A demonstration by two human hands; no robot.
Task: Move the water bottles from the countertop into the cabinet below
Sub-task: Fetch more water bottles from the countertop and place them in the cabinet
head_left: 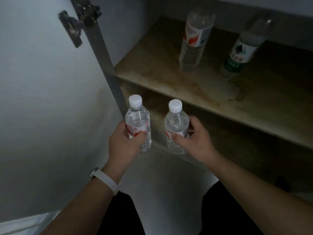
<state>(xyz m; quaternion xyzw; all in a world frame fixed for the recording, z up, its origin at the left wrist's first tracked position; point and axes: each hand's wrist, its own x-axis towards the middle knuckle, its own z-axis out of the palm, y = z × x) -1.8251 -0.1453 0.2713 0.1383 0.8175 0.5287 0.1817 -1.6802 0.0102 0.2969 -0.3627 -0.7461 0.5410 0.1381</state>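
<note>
My left hand (124,143) grips a clear water bottle (137,118) with a white cap and a red label, held upright. Beside it my right hand (194,141) grips a second clear bottle (176,123) of the same kind, also upright. Both bottles are in front of the open cabinet, below its upper shelf (194,89). On that shelf stand two more bottles: one with a red and white label (194,41) and one with a green and white label (240,53) to its right.
The white cabinet door (39,73) stands open at the left, with a metal hinge (76,24) near its top. A lower compartment (245,150) lies dark under the shelf. The pale floor and my dark trouser legs fill the bottom.
</note>
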